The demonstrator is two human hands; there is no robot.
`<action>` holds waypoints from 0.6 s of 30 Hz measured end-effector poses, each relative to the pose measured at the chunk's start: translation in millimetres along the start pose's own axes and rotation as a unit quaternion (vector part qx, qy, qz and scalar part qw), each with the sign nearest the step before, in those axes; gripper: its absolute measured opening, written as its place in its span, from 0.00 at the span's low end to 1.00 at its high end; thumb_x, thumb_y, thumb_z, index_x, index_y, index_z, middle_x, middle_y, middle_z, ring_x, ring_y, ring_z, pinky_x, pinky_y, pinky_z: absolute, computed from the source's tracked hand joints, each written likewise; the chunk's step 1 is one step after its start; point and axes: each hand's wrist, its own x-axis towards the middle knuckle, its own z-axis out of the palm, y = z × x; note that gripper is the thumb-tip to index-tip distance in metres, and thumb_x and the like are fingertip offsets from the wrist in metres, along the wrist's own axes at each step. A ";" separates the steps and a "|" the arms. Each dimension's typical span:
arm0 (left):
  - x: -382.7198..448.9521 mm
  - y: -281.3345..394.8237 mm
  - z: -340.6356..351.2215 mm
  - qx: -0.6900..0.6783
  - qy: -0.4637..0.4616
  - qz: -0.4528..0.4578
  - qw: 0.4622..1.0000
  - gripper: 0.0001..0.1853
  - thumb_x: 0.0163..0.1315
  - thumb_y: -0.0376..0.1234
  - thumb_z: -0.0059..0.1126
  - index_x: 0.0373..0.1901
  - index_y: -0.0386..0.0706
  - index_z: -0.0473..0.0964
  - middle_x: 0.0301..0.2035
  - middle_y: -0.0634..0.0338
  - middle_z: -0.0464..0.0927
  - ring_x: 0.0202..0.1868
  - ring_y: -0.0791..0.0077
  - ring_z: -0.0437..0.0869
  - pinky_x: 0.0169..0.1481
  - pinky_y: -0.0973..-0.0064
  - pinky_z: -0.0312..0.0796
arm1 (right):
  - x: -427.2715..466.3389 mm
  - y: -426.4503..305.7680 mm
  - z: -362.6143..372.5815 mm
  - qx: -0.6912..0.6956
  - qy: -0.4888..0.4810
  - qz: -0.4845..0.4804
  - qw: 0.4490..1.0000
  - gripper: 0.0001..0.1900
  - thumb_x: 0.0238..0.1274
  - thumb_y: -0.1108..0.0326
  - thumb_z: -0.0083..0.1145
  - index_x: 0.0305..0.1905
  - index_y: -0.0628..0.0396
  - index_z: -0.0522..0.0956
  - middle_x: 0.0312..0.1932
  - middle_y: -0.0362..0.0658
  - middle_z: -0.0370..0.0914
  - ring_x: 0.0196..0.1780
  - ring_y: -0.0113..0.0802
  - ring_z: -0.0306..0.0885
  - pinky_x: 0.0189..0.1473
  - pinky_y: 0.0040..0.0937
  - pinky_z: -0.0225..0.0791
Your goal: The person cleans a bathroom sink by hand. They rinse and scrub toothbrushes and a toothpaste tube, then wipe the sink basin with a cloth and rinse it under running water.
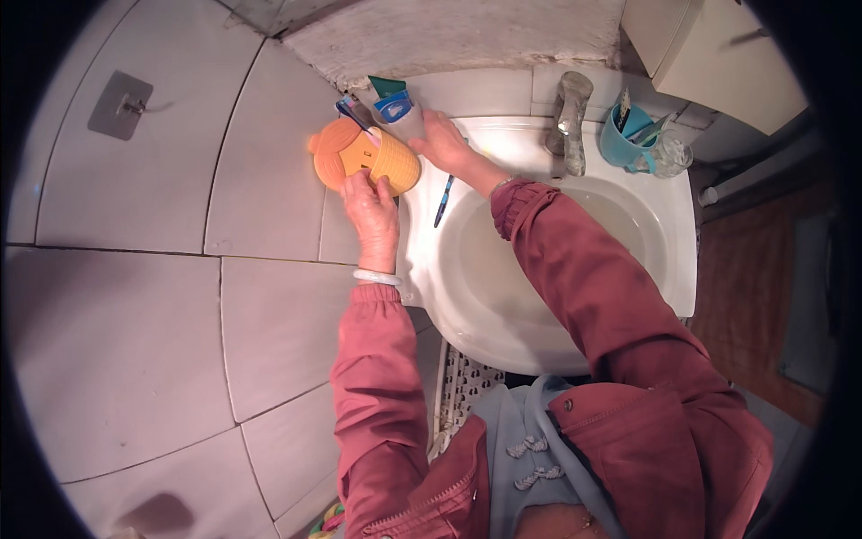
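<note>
At the tiled wall by the basin's left back corner is an orange plastic holder [394,162] shaped like a face with hair, with a basket-textured pocket. My left hand [370,209] grips its near edge, thumb and fingers over its front. A toothbrush [353,113] stands in the pocket. Just behind, my right hand [444,145] holds a pale container or tube [405,125]. A blue-and-white tube end [392,106] and a dark green one [386,86] show at its top; where they join it is unclear. A blue-and-black toothbrush [443,201] lies on the basin's left rim, partly below my right wrist.
The white washbasin [431,283] has a worn metal faucet [572,124] at its back. At the back right stand a turquoise cup [616,141] with brushes in it and a clear glass jar [670,155]. A cabinet [727,67] hangs above; a hook [128,106] is on the left wall.
</note>
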 end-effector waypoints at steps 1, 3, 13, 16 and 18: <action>0.3 -0.2 1.1 0.002 -0.003 -0.002 1.000 0.12 0.58 0.27 0.64 0.40 0.33 0.74 0.33 0.50 0.76 0.38 0.55 0.77 0.45 0.62 0.71 | 3.7 -0.6 0.9 -0.007 0.004 -0.003 1.000 0.29 0.59 0.64 0.62 0.61 0.70 0.65 0.56 0.66 0.69 0.60 0.60 0.69 0.62 0.48 0.64; 1.5 0.1 3.0 0.006 -0.008 -0.007 1.000 0.12 0.58 0.28 0.64 0.40 0.33 0.74 0.34 0.50 0.76 0.39 0.55 0.77 0.45 0.62 0.71 | 10.8 0.1 2.8 -0.018 0.003 -0.002 1.000 0.28 0.59 0.64 0.62 0.59 0.70 0.67 0.54 0.65 0.72 0.59 0.59 0.71 0.61 0.47 0.65; 8.7 5.6 7.2 -0.034 -0.044 -0.036 0.998 0.15 0.56 0.24 0.61 0.45 0.33 0.72 0.40 0.47 0.76 0.46 0.49 0.75 0.53 0.58 0.68 | 23.5 6.7 4.5 -0.017 -0.005 -0.013 1.000 0.25 0.58 0.65 0.64 0.55 0.68 0.68 0.55 0.65 0.71 0.61 0.60 0.70 0.62 0.46 0.66; 9.9 7.8 6.0 -0.031 -0.048 -0.036 0.998 0.15 0.56 0.24 0.61 0.45 0.33 0.72 0.40 0.47 0.76 0.47 0.49 0.75 0.53 0.58 0.68 | 18.6 6.0 2.2 -0.014 0.004 -0.020 1.000 0.26 0.57 0.66 0.64 0.56 0.69 0.68 0.55 0.66 0.71 0.61 0.60 0.69 0.62 0.46 0.66; 11.0 9.0 5.8 -0.028 -0.045 -0.032 0.998 0.16 0.55 0.24 0.61 0.46 0.33 0.72 0.41 0.47 0.76 0.47 0.49 0.75 0.54 0.58 0.68 | 15.3 6.0 0.2 -0.012 0.004 -0.017 1.000 0.27 0.56 0.66 0.64 0.56 0.70 0.67 0.55 0.66 0.71 0.61 0.61 0.69 0.62 0.47 0.66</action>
